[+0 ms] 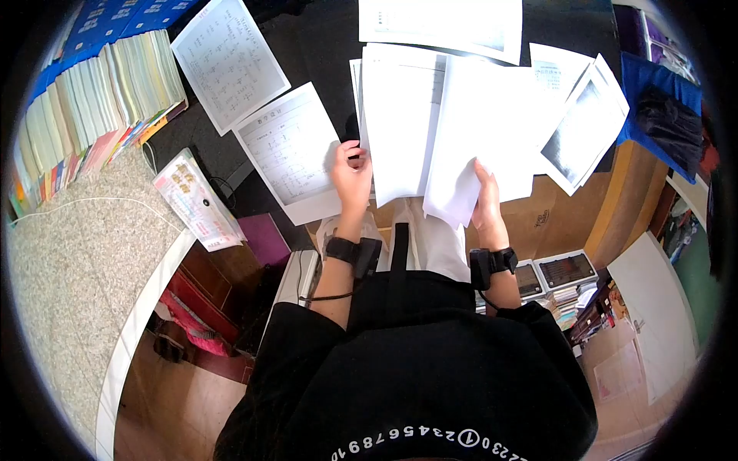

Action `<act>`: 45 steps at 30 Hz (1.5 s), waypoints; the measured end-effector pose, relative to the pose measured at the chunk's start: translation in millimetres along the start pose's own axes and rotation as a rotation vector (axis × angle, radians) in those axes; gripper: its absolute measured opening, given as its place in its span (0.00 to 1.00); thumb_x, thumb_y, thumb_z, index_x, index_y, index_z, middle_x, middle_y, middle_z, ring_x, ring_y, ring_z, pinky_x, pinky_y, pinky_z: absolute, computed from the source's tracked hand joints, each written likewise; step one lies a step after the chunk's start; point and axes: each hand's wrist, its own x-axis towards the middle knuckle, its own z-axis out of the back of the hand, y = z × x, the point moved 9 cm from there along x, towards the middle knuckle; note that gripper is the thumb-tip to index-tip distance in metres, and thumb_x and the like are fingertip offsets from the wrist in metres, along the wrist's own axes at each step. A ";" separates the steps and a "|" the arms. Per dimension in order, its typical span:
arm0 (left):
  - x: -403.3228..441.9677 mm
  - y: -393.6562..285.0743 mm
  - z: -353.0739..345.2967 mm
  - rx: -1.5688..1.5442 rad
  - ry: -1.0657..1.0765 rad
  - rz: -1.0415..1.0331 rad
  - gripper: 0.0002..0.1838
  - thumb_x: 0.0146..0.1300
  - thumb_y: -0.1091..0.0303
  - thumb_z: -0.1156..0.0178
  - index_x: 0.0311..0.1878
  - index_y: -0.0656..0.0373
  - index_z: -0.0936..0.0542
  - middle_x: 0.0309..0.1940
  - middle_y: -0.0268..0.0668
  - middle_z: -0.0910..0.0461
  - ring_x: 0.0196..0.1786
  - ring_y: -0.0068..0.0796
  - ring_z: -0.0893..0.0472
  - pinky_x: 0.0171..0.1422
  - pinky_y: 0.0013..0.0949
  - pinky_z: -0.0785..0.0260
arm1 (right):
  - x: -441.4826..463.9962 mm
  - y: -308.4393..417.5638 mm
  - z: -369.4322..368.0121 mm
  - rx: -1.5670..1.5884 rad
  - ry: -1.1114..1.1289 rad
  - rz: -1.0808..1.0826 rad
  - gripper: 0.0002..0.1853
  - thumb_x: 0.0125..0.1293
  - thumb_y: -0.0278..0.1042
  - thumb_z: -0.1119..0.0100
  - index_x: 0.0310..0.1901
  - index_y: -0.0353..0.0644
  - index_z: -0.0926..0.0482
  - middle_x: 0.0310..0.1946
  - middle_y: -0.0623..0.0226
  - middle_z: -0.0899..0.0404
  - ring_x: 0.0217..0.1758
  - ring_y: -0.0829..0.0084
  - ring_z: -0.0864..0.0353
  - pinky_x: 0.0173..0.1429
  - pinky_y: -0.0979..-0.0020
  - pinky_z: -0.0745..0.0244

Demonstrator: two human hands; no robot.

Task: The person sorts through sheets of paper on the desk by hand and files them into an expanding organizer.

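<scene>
My right hand (487,195) grips the near edge of a white sheet of paper (467,131), its thumb on top. That sheet is bent and overlaps a printed sheet (403,123) to its left. At the left edge of these papers is my left hand (353,175), with curled fingers. Whether a paper edge lies between them is hidden. Beside it rests a sheet with handwriting (288,146), and beyond that another handwritten sheet (231,65). Further sheets with dark printed patches (588,123) fan out on the right.
The papers lie on a black tabletop (319,46). A row of upright books and papers (100,100) stands at the left, near a clear pouch (200,200). Brown cardboard (569,211) lies below the right-hand papers. A blue bin (653,107) holds dark cloth at the far right.
</scene>
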 end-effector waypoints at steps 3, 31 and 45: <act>-6.4 -10.8 -6.4 0.079 0.015 -0.034 0.22 0.53 0.73 0.34 0.52 0.61 0.28 0.44 0.38 0.22 0.42 0.27 0.23 0.46 0.28 0.30 | 0.9 0.4 -1.9 0.011 0.018 0.019 0.27 0.67 0.45 0.47 0.58 0.31 0.35 0.50 0.56 0.27 0.53 0.63 0.26 0.56 0.63 0.29; -25.7 -24.1 12.5 0.353 -0.223 -0.220 0.10 0.56 0.73 0.37 0.39 0.64 0.26 0.35 0.42 0.26 0.41 0.40 0.26 0.48 0.37 0.34 | -2.3 -6.9 5.3 -0.019 0.033 0.108 0.18 0.63 0.35 0.43 0.50 0.34 0.29 0.44 0.61 0.24 0.46 0.68 0.25 0.52 0.67 0.31; -24.2 -21.1 20.1 0.286 -0.233 -0.218 0.07 0.58 0.70 0.36 0.30 0.63 0.24 0.24 0.37 0.22 0.25 0.30 0.24 0.32 0.30 0.32 | 0.1 -8.2 7.2 -0.068 0.019 0.123 0.18 0.63 0.35 0.42 0.50 0.33 0.29 0.43 0.61 0.24 0.47 0.67 0.25 0.52 0.67 0.31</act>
